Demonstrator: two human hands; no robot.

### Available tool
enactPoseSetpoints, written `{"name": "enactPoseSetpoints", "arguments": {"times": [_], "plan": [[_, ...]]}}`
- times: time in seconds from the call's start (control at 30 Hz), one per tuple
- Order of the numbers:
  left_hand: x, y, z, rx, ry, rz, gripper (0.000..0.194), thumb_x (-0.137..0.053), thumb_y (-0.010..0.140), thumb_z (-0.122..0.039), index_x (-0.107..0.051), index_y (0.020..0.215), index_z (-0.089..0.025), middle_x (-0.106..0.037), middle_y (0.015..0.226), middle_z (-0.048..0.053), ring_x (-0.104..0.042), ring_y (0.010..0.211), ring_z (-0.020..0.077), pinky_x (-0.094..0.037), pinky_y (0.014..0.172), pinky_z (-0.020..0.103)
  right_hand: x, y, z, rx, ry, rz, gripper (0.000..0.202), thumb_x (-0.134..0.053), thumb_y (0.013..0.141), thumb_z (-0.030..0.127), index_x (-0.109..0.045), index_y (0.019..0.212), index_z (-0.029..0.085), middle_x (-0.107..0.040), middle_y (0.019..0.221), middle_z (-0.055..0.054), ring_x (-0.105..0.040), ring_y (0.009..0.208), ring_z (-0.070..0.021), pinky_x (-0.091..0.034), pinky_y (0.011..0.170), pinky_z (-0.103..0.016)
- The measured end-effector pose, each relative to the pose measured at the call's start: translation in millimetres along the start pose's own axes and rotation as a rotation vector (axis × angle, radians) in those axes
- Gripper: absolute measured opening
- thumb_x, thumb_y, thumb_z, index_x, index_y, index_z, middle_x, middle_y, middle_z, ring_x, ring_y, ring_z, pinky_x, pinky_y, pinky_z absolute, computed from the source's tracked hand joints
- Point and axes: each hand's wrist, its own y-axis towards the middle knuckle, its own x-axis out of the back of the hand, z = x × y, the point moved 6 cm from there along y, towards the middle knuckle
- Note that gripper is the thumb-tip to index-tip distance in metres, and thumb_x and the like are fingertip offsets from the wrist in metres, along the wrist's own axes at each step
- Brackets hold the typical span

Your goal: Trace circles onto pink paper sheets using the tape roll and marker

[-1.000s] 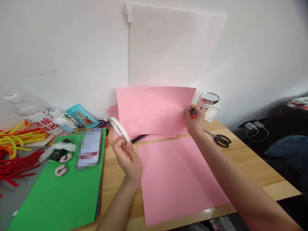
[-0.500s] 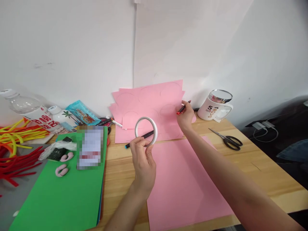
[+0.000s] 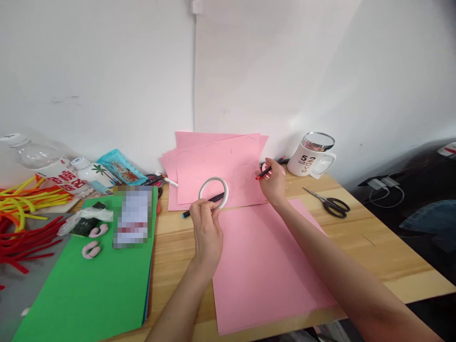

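My left hand (image 3: 207,233) pinches the lower rim of a white roll of tape (image 3: 223,195), held upright as a ring. Through and beside the ring shows a black marker with a blue end (image 3: 190,212). My right hand (image 3: 273,184) grips another black marker with a red end (image 3: 264,173), close to the right edge of the pink sheets (image 3: 213,161). Faint pencil-like circles are drawn on those stacked sheets, which lie against the wall. Between my forearms spreads a plain pink sheet (image 3: 263,266).
Scissors (image 3: 335,206) and a white mug (image 3: 309,159) are on the right. To the left lie green paper (image 3: 92,294), a blurred phone-like object (image 3: 132,216), bottles (image 3: 39,159), a blue packet (image 3: 121,167) and red and yellow fuzzy strips (image 3: 32,242). A wall rises behind.
The top circled sheet has dropped lower and turned slightly, and my right hand has come away from its edge. My left hand with the tape roll has shifted a little left and down.
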Motion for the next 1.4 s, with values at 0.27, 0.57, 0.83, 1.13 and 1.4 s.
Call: {"name": "enactPoseSetpoints", "arguments": {"times": [0.27,0.57,0.83,1.13,1.4], "plan": [[2.9,-6,-5,-0.156,0.003,0.263,0.018,-0.045,0.087,-0.003,-0.050,0.090,-0.020,-0.047,0.099,0.005,-0.052,0.093,0.0186,-0.051,0.076,0.033,53,-63,34,0.044,0.094,0.260,0.028,-0.057,0.085,0.039,-0.056,0.106,0.021,-0.067,0.101,-0.010,-0.066,0.093,-0.0236,-0.052,0.081,-0.041],[9.6,-54,-8,-0.244,0.062,0.546,0.018,-0.044,0.087,-0.002,-0.052,0.087,-0.018,-0.045,0.106,0.007,-0.045,0.112,0.0218,-0.050,0.088,0.037,26,-138,44,0.145,0.010,0.573,0.020,-0.058,0.084,0.032,-0.057,0.100,0.021,-0.067,0.090,-0.008,-0.064,0.082,-0.0231,-0.054,0.071,-0.037],[21.3,-64,7,0.016,0.089,0.405,0.038,-0.059,0.082,-0.008,-0.044,0.114,-0.022,-0.048,0.113,0.007,-0.054,0.109,0.0220,-0.051,0.091,0.042,24,-149,51,0.306,-0.035,0.573,0.018,-0.057,0.084,0.019,-0.055,0.100,0.025,-0.068,0.093,-0.007,-0.061,0.096,-0.0279,-0.054,0.077,-0.044],[22.2,-69,24,0.326,-0.119,0.323,0.059,-0.068,0.072,-0.008,-0.039,0.120,-0.024,-0.052,0.114,0.006,-0.062,0.103,0.0215,-0.054,0.086,0.041,26,-154,44,0.293,-0.076,0.571,0.018,-0.055,0.086,0.017,-0.055,0.102,0.025,-0.068,0.104,-0.008,-0.060,0.097,-0.0274,-0.055,0.076,-0.043],[21.5,-65,22,0.246,-0.032,0.355,0.052,-0.069,0.073,-0.010,-0.040,0.115,-0.023,-0.054,0.110,0.006,-0.062,0.100,0.0224,-0.055,0.083,0.041,24,-153,42,0.291,-0.094,0.537,0.018,-0.053,0.087,0.017,-0.055,0.103,0.026,-0.069,0.109,-0.007,-0.062,0.092,-0.0265,-0.056,0.072,-0.042]]}}
